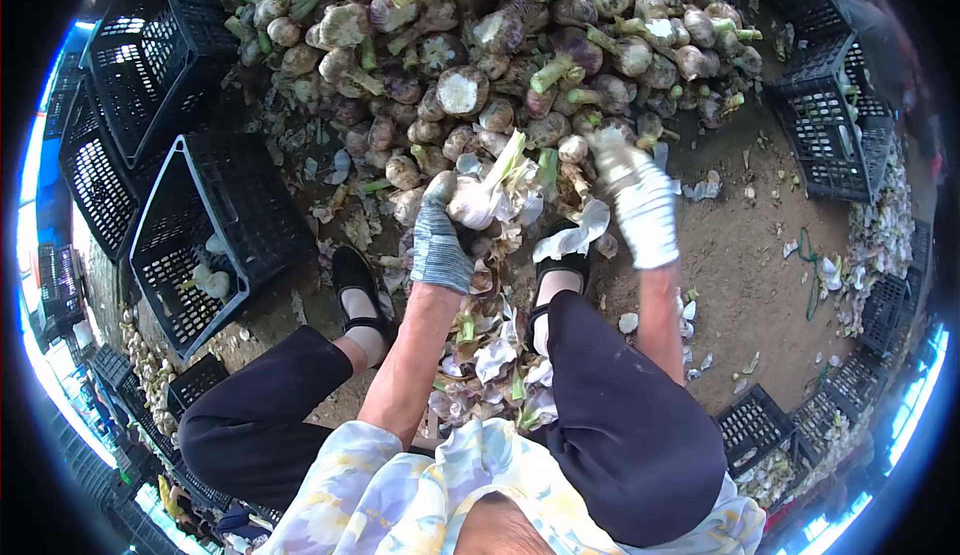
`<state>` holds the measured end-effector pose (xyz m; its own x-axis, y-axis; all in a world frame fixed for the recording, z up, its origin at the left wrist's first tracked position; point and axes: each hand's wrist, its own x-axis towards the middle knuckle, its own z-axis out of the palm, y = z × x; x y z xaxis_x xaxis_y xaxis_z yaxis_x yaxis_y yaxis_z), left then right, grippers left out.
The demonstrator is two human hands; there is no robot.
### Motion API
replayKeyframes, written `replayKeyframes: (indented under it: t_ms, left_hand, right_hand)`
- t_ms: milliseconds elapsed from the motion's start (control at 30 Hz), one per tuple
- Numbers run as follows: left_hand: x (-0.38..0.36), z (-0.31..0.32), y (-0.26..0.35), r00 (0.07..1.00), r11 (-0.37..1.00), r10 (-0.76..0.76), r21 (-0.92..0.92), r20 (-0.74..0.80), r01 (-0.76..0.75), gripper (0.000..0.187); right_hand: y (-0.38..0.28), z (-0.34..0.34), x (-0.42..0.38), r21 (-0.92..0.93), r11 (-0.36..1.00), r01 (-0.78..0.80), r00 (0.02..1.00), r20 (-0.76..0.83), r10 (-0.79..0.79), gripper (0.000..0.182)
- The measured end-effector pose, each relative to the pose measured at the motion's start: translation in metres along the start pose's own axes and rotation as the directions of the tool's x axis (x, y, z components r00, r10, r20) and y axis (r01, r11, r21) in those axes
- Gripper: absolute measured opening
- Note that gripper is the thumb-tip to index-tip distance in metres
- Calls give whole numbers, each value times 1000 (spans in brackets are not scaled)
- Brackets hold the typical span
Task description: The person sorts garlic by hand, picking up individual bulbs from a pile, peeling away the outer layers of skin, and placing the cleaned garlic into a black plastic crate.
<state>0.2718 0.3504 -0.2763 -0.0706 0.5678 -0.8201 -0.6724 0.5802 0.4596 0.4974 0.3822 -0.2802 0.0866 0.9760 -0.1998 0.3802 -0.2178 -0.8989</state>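
My left hand [440, 240], in a grey striped glove, is closed around a garlic bulb [475, 203] at the near edge of a big heap of garlic [480, 30]. The bulb is white, its cut green stem pointing up and right, with loose papery skin beside it. To the right, my right hand [638, 195] wears a whiter striped glove and is just at the heap's edge. Motion smears its fingers, so what they hold, if anything, cannot be seen. A large piece of peeled skin [575, 233] lies between the two hands, above my shoe.
A black plastic crate [255, 205] lies tipped at left with pale bulbs inside; more crates [150, 45] are stacked behind it. Another crate [825, 135] stands at right. Peeled skins [490, 360] cover the ground between my feet, and a green string [812, 275] lies on the dirt.
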Motion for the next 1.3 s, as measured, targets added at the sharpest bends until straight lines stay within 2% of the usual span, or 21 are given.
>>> replayKeyframes:
  t_ms: [33, 100, 233, 300, 333, 367, 433, 567, 633, 667, 700, 767, 833, 867, 900, 967, 1033, 1100, 1133, 1233, 1300]
  left_hand:
    - [0, 0, -7, 993, 996, 92, 9, 70, -93, 30]
    - [7, 4, -24, 880, 888, 448, 31, 161, -458, 25]
    - [-10, 9, -27, 690, 564, 676, 421, 259, -711, 28]
    - [-6, 10, -27, 695, 615, 696, 349, 182, -707, 28]
    - [-2, 6, -21, 933, 913, 351, 193, 78, -359, 38]
    - [3, -1, -12, 996, 997, -75, -3, 49, 75, 48]
    - [23, -24, -15, 760, 851, -377, -125, 530, 509, 52]
    - [37, -33, -18, 533, 802, -374, -24, 758, 597, 55]
    - [21, -7, -14, 980, 990, -129, 73, 152, 119, 62]
    - [22, -11, -21, 932, 996, 93, -24, 350, -91, 72]
    - [22, -7, -32, 852, 844, 410, 218, 325, -490, 78]
    - [4, -6, -47, 662, 584, 692, 317, 287, -747, 80]
    - [20, -18, -41, 576, 461, 766, 380, 286, -802, 67]
    - [11, -17, -23, 835, 834, 455, 179, 309, -521, 63]
    - [1, -14, -10, 910, 997, 76, -11, 407, -78, 60]
    - [9, -10, -11, 868, 996, -89, 72, 489, 62, 49]
    - [14, 0, -17, 969, 977, -28, 210, 245, -25, 53]
    - [25, -5, -15, 918, 784, 187, 510, 351, -355, 48]
    - [32, -11, -26, 889, 725, 328, 518, 320, -454, 47]
    - [28, -3, -46, 915, 940, 339, -36, 219, -339, 34]
    - [47, -9, -44, 990, 915, -18, -398, 137, 72, 24]
  right_hand:
    - [-7, 20, -14, 394, 919, -36, 993, 117, -11, 32]
    - [-23, 43, -28, 388, 838, -383, 895, 379, 234, 24]
    - [-10, 68, -24, 544, 791, -280, 929, 361, 81, 26]
    - [-15, 65, -23, 330, 918, -221, 922, 377, 86, 22]
    - [-15, 64, -21, 351, 901, -256, 898, 430, 88, 19]
    - [-7, 68, -20, 416, 893, -173, 920, 391, -4, 20]
    - [8, 62, -15, 496, 709, -502, 787, 602, 137, 20]
    - [-2, 53, -19, 484, 756, -441, 799, 595, 85, 23]
    - [-9, 53, -19, 319, 945, -78, 909, 411, -64, 27]
    - [10, 69, -26, 384, 919, -83, 978, 211, 0, 28]
    - [4, 76, -28, 457, 887, -61, 985, 170, -20, 26]
    - [-12, 75, -34, 171, 981, 88, 985, 134, -111, 24]
    - [0, 66, -30, 226, 974, 23, 972, 221, -74, 21]
    - [6, 55, -29, 441, 875, -198, 946, 319, 54, 20]
    - [8, 48, -27, 593, 691, -413, 884, 444, 147, 19]
    - [-1, 48, -20, 562, 753, -341, 923, 350, 157, 17]
    - [-12, 48, -20, 396, 913, -95, 975, 223, 4, 17]
    - [-24, 41, -23, 393, 892, -224, 943, 320, 95, 19]
    - [-33, 47, -27, 221, 975, 35, 968, 234, -88, 20]
    - [-21, 71, -42, 1, 925, 381, 904, 207, -373, 20]
    - [-42, 54, -36, 435, 893, -118, 917, 392, -70, 16]
